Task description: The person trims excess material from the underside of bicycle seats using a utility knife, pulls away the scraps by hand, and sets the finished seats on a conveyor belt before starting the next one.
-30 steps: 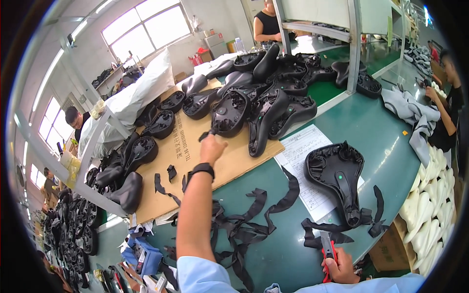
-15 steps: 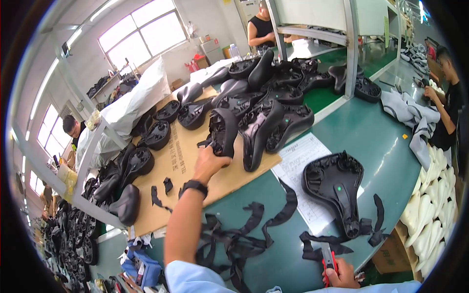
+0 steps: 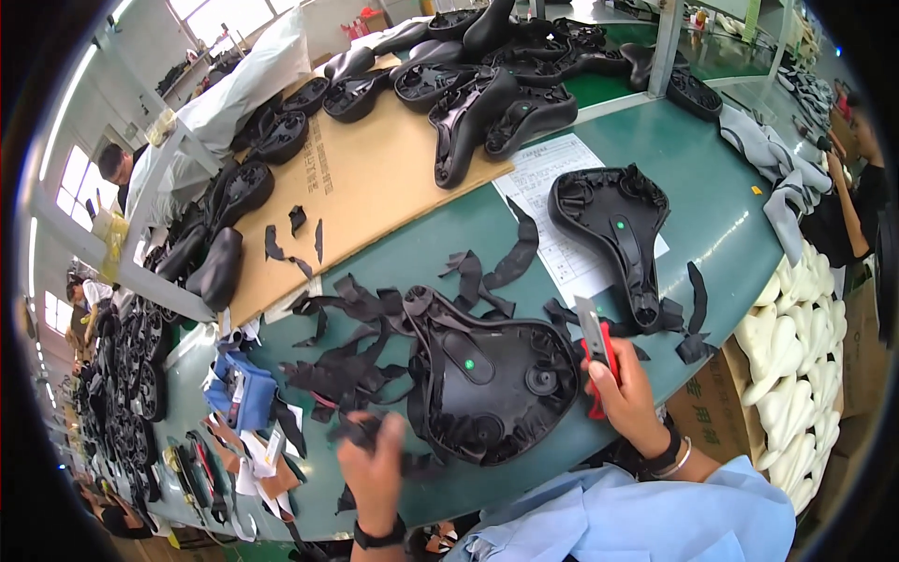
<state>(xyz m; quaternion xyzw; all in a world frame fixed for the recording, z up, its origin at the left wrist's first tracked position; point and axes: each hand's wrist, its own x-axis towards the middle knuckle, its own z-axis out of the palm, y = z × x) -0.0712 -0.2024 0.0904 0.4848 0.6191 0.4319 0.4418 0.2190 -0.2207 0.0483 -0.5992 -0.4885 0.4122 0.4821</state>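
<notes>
A black bicycle saddle (image 3: 506,384) lies underside up on the green table, close in front of me, its rim edged with ragged trimmed material. My right hand (image 3: 623,398) is closed round a red utility knife (image 3: 600,361), blade out and pointing up and away, beside the saddle's right edge. To the saddle's left is my left hand (image 3: 373,468), blurred by motion, with a dark scrap (image 3: 361,432) between its fingers. Black cut strips (image 3: 351,365) lie heaped beyond that hand. Farther off, a second upturned saddle (image 3: 613,229) rests partly on a printed sheet (image 3: 567,248).
Many saddles (image 3: 473,122) crowd a cardboard sheet (image 3: 375,187) at the back. A blue box (image 3: 239,389) and assorted tools (image 3: 206,468) lie at left. Cream saddle-shaped pieces (image 3: 791,347) fill a carton at right. Co-workers stand at far left and right.
My left hand has come back from the cardboard, and the saddle it held now lies upturned near me. My right hand has raised the knife beside it. The view has tilted down.
</notes>
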